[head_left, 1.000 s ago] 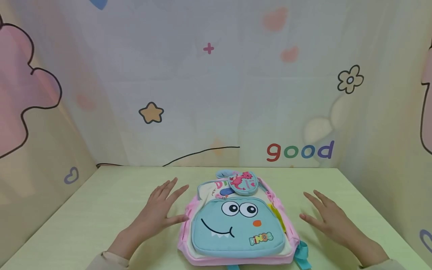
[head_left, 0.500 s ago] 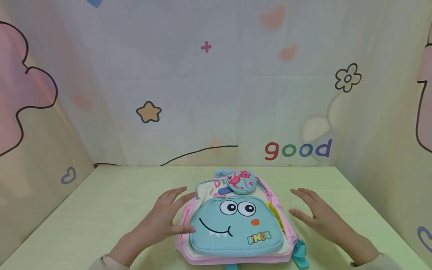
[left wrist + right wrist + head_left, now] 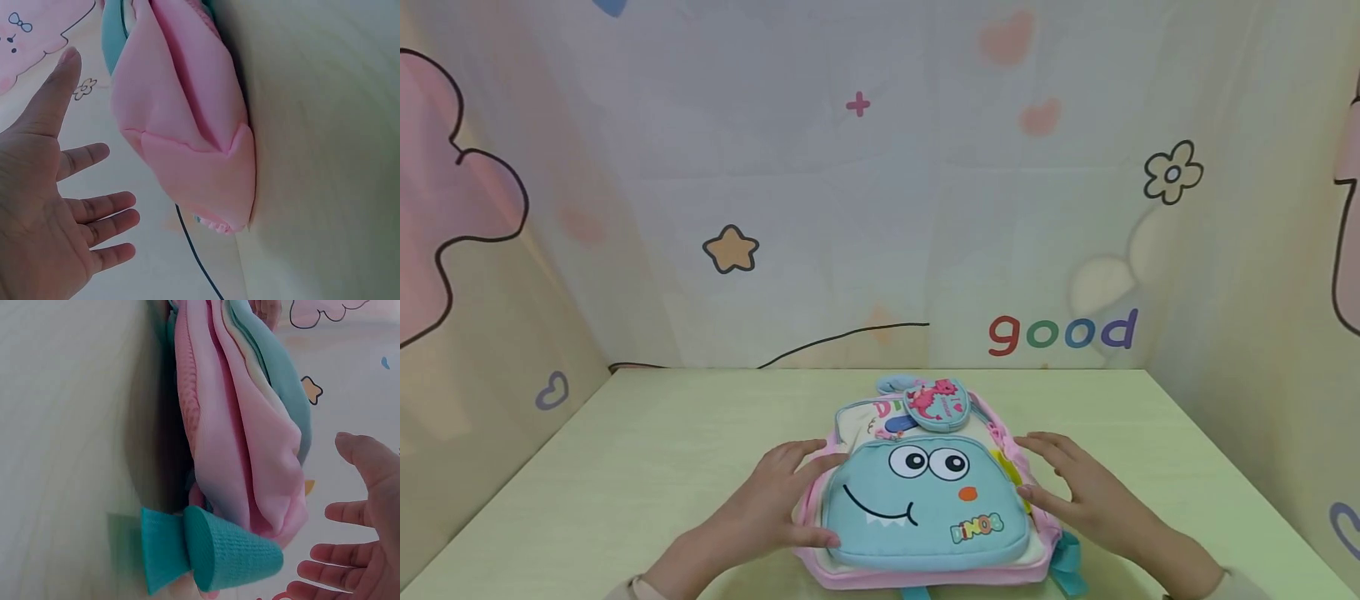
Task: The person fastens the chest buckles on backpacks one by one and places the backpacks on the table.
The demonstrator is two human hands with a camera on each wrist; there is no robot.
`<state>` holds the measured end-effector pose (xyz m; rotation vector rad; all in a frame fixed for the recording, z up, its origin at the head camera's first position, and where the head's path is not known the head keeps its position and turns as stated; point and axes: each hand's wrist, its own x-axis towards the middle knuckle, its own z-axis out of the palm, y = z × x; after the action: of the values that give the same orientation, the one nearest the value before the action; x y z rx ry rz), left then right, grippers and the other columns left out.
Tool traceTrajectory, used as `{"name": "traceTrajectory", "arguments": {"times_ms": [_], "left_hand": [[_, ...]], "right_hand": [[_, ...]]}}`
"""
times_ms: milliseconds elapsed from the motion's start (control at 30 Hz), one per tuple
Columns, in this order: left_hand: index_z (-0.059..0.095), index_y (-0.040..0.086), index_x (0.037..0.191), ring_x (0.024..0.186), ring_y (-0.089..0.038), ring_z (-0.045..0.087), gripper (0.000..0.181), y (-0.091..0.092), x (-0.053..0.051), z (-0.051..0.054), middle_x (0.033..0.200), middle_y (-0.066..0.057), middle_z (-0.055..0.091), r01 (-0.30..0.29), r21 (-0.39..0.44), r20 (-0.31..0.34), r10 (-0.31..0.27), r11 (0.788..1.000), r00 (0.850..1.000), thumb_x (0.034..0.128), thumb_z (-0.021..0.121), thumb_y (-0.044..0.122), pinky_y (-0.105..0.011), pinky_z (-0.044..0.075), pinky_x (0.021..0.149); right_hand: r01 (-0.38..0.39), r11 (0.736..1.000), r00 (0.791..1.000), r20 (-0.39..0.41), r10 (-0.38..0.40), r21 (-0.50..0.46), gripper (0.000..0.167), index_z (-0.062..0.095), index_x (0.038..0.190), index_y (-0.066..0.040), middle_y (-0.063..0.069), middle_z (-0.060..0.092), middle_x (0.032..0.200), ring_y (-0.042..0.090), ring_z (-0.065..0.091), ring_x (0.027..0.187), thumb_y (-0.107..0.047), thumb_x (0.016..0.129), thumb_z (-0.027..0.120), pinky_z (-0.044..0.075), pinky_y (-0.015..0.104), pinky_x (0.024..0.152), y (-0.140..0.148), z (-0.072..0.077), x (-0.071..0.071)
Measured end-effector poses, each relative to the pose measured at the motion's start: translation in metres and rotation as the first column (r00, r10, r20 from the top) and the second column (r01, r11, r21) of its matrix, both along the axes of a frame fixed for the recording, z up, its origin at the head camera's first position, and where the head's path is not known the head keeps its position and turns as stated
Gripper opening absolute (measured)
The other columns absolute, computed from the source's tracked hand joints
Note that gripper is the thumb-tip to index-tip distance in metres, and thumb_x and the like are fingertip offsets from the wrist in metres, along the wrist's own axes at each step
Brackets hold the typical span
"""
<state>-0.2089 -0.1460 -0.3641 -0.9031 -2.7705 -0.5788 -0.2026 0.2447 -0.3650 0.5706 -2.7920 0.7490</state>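
On either side of a child's backpack (image 3: 925, 504), the person's two hands are spread wide with nothing in them. The left hand (image 3: 775, 500) stands at the bag's left edge, thumb apart from the fingers; from the head its fingertips overlap the pink border and the pocket's rim, but the left wrist view shows a gap between hand and cloth. The right hand (image 3: 1090, 500) mirrors it at the right edge, and the right wrist view likewise shows it apart from the bag. The backpack lies on its back between them, near the front edge of the table (image 3: 587, 500). Its teal front pocket (image 3: 985, 475) bears big eyes, a toothy smile and the word DINOS. Above the pocket lies a small round pouch (image 3: 940, 408) with a pink dragon, and a yellow strip (image 3: 1004, 467) shows along the right side. A teal strap (image 3: 1067, 562) sticks out at the lower right corner. Beyond the table hangs a pale cloth (image 3: 820, 167) printed with a star (image 3: 731, 249), a flower (image 3: 1173, 173) and the word "good" (image 3: 1063, 333) in coloured letters
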Motion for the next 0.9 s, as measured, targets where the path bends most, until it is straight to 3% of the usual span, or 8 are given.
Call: {"name": "traceTrajectory", "arguments": {"times_ms": [200, 433, 600, 700, 800, 900], "left_hand": [[0.048, 0.023, 0.139, 0.129, -0.036, 0.044, 0.086, 0.0, 0.003, -0.004, 0.143, -0.015, 0.045, 0.011, -0.045, 0.019, -0.01, 0.999, 1.0, 0.0649, 0.082, 0.052, -0.056, 0.045, 0.098], [0.046, 0.022, 0.139, 0.131, -0.038, 0.041, 0.094, 0.0, 0.005, -0.006, 0.145, -0.017, 0.041, -0.022, -0.062, 0.142, 0.03, 0.998, 0.989, 0.0606, 0.084, 0.056, -0.058, 0.047, 0.096], [0.047, 0.021, 0.138, 0.128, -0.038, 0.043, 0.098, -0.003, 0.005, -0.01, 0.142, -0.019, 0.043, -0.025, -0.081, 0.132, 0.036, 0.996, 0.991, 0.0558, 0.087, 0.056, -0.056, 0.049, 0.094], [0.045, 0.023, 0.139, 0.128, -0.039, 0.043, 0.101, -0.004, 0.005, -0.012, 0.142, -0.02, 0.042, -0.028, -0.094, 0.163, 0.043, 0.995, 0.986, 0.0544, 0.086, 0.059, -0.057, 0.048, 0.094], [0.042, 0.026, 0.141, 0.128, -0.039, 0.043, 0.105, -0.006, 0.004, -0.015, 0.143, -0.019, 0.04, -0.023, -0.103, 0.199, 0.043, 0.994, 0.979, 0.0528, 0.086, 0.061, -0.058, 0.048, 0.094], [0.04, 0.027, 0.142, 0.126, -0.036, 0.045, 0.103, -0.008, 0.002, -0.018, 0.142, -0.018, 0.041, 0.0, -0.106, 0.195, 0.021, 0.994, 0.981, 0.0551, 0.087, 0.056, -0.054, 0.05, 0.092]], "right_hand": [[-0.024, 0.998, 0.995, 0.101, 0.018, 0.05, 0.065, 0.049, 0.138, -0.016, 0.015, 0.047, 0.14, 0.041, 0.048, 0.126, -0.052, 0.086, 0.064, 0.05, 0.059, 0.09, -0.007, 0.0, 0.005], [-0.037, 0.998, 0.974, 0.223, 0.027, 0.041, 0.077, 0.041, 0.145, -0.016, 0.018, 0.041, 0.144, 0.043, 0.044, 0.129, -0.054, 0.083, 0.066, 0.05, 0.061, 0.09, -0.01, -0.001, 0.009], [-0.066, 0.996, 0.972, 0.228, 0.05, 0.064, 0.085, 0.037, 0.147, -0.012, 0.019, 0.039, 0.146, 0.043, 0.043, 0.129, -0.055, 0.081, 0.068, 0.051, 0.059, 0.089, -0.01, -0.001, 0.011], [-0.078, 0.995, 0.973, 0.222, 0.06, 0.07, 0.089, 0.037, 0.147, -0.011, 0.019, 0.039, 0.147, 0.042, 0.043, 0.13, -0.057, 0.079, 0.069, 0.05, 0.058, 0.091, -0.01, -0.001, 0.012], [-0.096, 0.992, 0.978, 0.196, 0.078, 0.084, 0.09, 0.036, 0.147, -0.011, 0.018, 0.04, 0.146, 0.039, 0.044, 0.128, -0.059, 0.078, 0.069, 0.05, 0.057, 0.092, -0.009, -0.002, 0.012], [-0.116, 0.987, 0.984, 0.145, 0.099, 0.112, 0.091, 0.037, 0.147, -0.009, 0.017, 0.043, 0.144, 0.036, 0.047, 0.126, -0.059, 0.078, 0.068, 0.051, 0.055, 0.092, -0.008, -0.004, 0.012]]}}
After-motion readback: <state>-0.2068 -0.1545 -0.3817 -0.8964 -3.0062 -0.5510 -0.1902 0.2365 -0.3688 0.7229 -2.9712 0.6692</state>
